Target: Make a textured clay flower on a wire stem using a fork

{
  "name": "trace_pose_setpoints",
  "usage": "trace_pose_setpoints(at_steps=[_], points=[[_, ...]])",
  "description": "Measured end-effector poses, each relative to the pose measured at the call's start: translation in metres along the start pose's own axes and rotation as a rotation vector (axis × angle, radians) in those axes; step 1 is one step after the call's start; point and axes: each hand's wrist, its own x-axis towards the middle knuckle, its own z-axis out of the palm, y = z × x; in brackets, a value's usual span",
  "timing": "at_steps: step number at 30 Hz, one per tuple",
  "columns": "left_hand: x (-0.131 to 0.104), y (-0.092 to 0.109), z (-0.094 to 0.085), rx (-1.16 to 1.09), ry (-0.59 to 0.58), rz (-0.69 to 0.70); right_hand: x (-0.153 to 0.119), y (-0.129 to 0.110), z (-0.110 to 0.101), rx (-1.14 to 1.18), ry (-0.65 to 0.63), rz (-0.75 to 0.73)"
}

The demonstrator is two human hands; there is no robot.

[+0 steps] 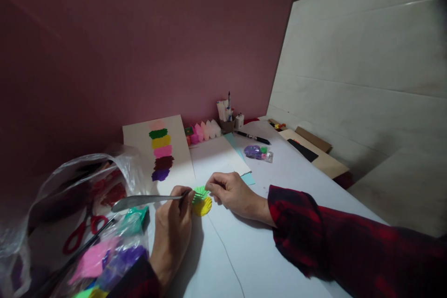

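Note:
My left hand (174, 223) is closed around a pair of silver tweezers (146, 199); their broad end points left and their thin tips reach over a ridged light-green round piece (200, 192). Below and touching it is a ridged yellow round piece (202, 206), and both look like modelling clay. At the green piece's right edge, my right hand (232, 192) has thumb and forefinger pinched together. Whatever may be between those fingers is too small to make out. Both pieces lie on white paper (223, 228) with a thin dark line running down from them.
On the left, a clear plastic bag (129, 163) holds red scissors (75, 240) and pink (96, 258) and purple clay packets. Behind stand a colour-swatch sheet (181, 149), paint pots (206, 131) and a pen cup (227, 125). A black pen (253, 138) and clay packet (258, 152) lie right.

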Motion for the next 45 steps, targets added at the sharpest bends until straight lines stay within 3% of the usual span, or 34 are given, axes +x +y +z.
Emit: trace_pose_setpoints(at_steps=[20,27,34,45], points=[[0.002,-0.007,0.002,0.054,-0.048,0.001,0.000,-0.001,0.000,0.007,0.002,-0.005],[0.001,-0.002,-0.001,0.038,0.055,0.044,0.000,0.000,0.000,0.005,0.009,-0.015],[0.002,-0.008,0.004,0.028,-0.044,0.046,0.000,0.000,0.000,-0.010,-0.003,-0.011],[-0.001,-0.013,0.007,0.037,-0.068,0.055,0.001,0.001,0.001,-0.006,0.003,-0.011]])
